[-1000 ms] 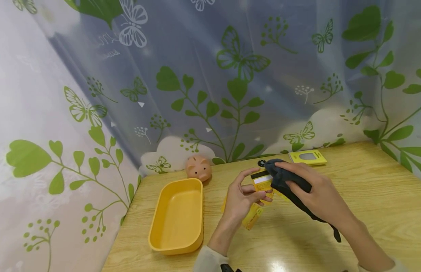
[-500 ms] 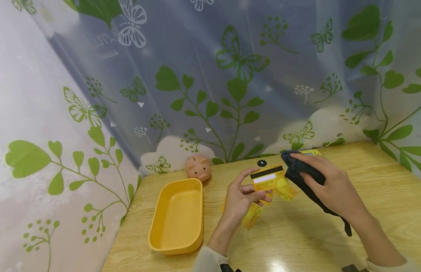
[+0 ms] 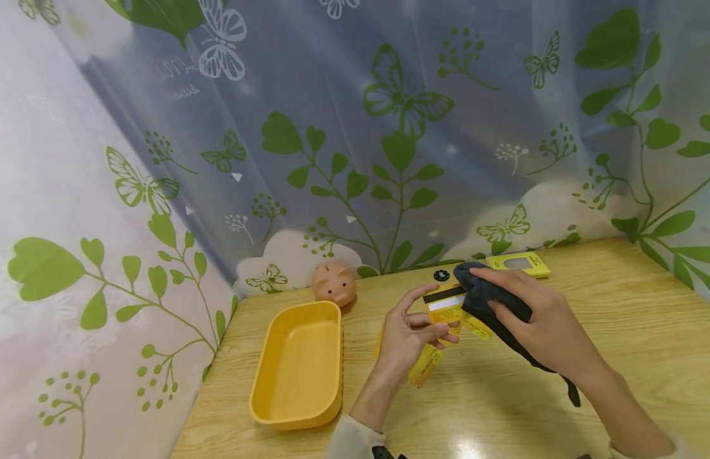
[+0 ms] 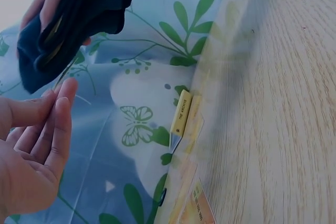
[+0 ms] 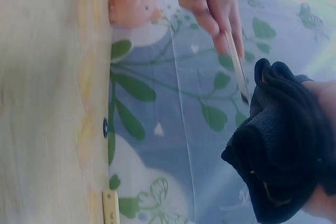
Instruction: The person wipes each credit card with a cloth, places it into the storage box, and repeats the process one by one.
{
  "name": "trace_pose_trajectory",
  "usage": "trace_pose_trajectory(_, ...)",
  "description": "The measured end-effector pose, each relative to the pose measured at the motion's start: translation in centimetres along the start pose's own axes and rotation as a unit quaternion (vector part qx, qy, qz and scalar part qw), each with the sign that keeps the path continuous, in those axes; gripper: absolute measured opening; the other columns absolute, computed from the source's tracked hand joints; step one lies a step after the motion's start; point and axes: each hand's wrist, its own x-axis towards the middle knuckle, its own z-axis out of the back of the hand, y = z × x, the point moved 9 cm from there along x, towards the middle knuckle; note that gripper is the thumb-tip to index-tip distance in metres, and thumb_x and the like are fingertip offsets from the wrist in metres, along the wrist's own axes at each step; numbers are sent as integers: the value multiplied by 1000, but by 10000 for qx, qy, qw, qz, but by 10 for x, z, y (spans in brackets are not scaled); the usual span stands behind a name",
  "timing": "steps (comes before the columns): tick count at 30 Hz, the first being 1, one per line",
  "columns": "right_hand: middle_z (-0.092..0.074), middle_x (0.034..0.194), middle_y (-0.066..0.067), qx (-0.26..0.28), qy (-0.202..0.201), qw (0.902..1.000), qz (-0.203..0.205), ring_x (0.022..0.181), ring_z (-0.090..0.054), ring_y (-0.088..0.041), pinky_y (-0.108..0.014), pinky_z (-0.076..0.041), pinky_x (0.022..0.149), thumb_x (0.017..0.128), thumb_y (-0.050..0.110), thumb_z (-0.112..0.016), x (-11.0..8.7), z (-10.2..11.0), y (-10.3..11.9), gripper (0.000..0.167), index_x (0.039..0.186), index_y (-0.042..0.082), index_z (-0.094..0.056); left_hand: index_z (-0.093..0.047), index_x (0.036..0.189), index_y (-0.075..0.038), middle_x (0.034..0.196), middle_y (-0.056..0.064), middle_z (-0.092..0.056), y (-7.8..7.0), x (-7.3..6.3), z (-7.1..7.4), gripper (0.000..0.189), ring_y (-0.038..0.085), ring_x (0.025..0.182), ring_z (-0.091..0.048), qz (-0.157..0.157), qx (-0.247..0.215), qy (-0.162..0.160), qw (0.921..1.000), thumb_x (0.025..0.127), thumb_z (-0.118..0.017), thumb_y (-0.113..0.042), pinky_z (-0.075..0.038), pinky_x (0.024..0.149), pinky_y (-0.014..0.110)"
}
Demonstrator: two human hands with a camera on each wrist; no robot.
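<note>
My left hand (image 3: 405, 342) pinches a yellow plastic card (image 3: 444, 312) by its left and lower edges, fingers below and thumb in front. The card's back, with a black stripe and a white strip, faces me. A bunched dark cloth (image 3: 488, 301) is gripped in my right hand (image 3: 547, 322), its tail hanging down to the right. In the head view the cloth overlaps the card's right end. The right wrist view shows the card (image 5: 237, 69) edge-on, its tip close by the folded cloth (image 5: 283, 140). More yellow cards (image 3: 426, 366) lie on the table under my hands, partly hidden.
A yellow tray (image 3: 300, 363) stands on the wooden table (image 3: 619, 357) to the left, with a pink piggy bank (image 3: 334, 284) behind it. A black round chip (image 3: 441, 275) and a yellow box (image 3: 529, 266) lie near the patterned curtain (image 3: 332, 127) at the back.
My right hand drew the cloth rightward off the card half a second ago, and has since come back left over the card's right end. My left hand and the card stay nearly still.
</note>
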Motion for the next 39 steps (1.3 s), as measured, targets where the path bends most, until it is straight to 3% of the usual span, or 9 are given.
trace_pose_trajectory(6, -65, 132, 5, 265, 356, 9990, 93, 114, -67, -18, -27, -59, 83, 86, -8, -80, -4, -23, 14, 74, 147, 29, -60, -59, 146, -28, 91, 25, -76, 3, 0, 0, 63, 54, 84, -72, 81, 20, -45, 10000, 94, -70, 7, -61, 62, 30)
trace_pose_trajectory(11, -62, 134, 8, 567, 600, 9964, 174, 116, -66, -16, -34, -60, 83, 87, -5, -79, -9, -38, 24, 73, 148, 29, -59, -62, 143, -25, 91, 19, -78, 4, 1, 2, 67, 27, 70, -74, 44, 223, -132, 9997, 90, -62, 16, -60, 61, 31)
trace_pose_trajectory(14, -62, 136, 8, 638, 717, 9951, 237, 118, -65, -17, -35, -60, 86, 88, -4, -79, -10, -45, 29, 73, 149, 29, -58, -65, 140, -27, 80, 9, -75, 2, 2, 3, 68, 11, 53, -57, -58, 444, -157, 9989, 90, -57, 18, -49, 54, 24)
trace_pose_trajectory(19, -60, 139, 8, 719, 847, 9936, 192, 122, -64, -18, -37, -59, 90, 89, -3, -79, -12, -52, 29, 72, 149, 31, -57, -65, 140, -29, 63, -2, -62, -1, 2, 3, 70, 9, 41, -28, -151, 668, -128, 9976, 91, -53, 19, -33, 49, 21)
trace_pose_trajectory(23, -60, 140, 8, 722, 872, 9935, 135, 123, -64, -19, -38, -60, 90, 90, -3, -78, -12, -53, 27, 72, 150, 31, -56, -66, 139, -31, 78, 4, -73, -1, 1, 3, 71, 8, 47, -42, -145, 592, -90, 9981, 90, -53, 20, -36, 50, 20)
trace_pose_trajectory(26, -61, 139, 7, 679, 866, 9939, 117, 122, -65, -21, -40, -60, 89, 90, -2, -78, -12, -52, 25, 72, 150, 31, -56, -65, 139, -31, 90, 13, -77, -1, 1, 2, 70, 10, 58, -60, -132, 507, -62, 9986, 91, -55, 19, -47, 54, 22)
trace_pose_trajectory(29, -62, 137, 7, 617, 845, 9945, 82, 119, -66, -22, -40, -60, 87, 91, -2, -78, -10, -50, 23, 71, 150, 31, -57, -65, 140, -31, 94, 19, -78, 0, 1, 2, 68, 14, 69, -70, -92, 405, -51, 9991, 91, -58, 16, -59, 61, 33)
trace_pose_trajectory(33, -62, 137, 8, 600, 827, 9948, 35, 118, -66, -21, -40, -60, 86, 91, -1, -77, -9, -47, 20, 69, 150, 31, -57, -63, 141, -28, 98, 19, -78, 2, 1, 3, 66, 23, 75, -74, -61, 347, -91, 9993, 91, -61, 15, -63, 63, 41)
trace_pose_trajectory(39, -62, 137, 5, 596, 807, 9948, -157, 115, -67, -22, -39, -60, 83, 93, -1, -75, -7, -41, 11, 68, 150, 31, -56, -57, 147, -29, 94, 21, -78, 3, 1, 3, 67, 51, 81, -73, 15, 332, -52, 9994, 94, -65, 12, -62, 63, 34)
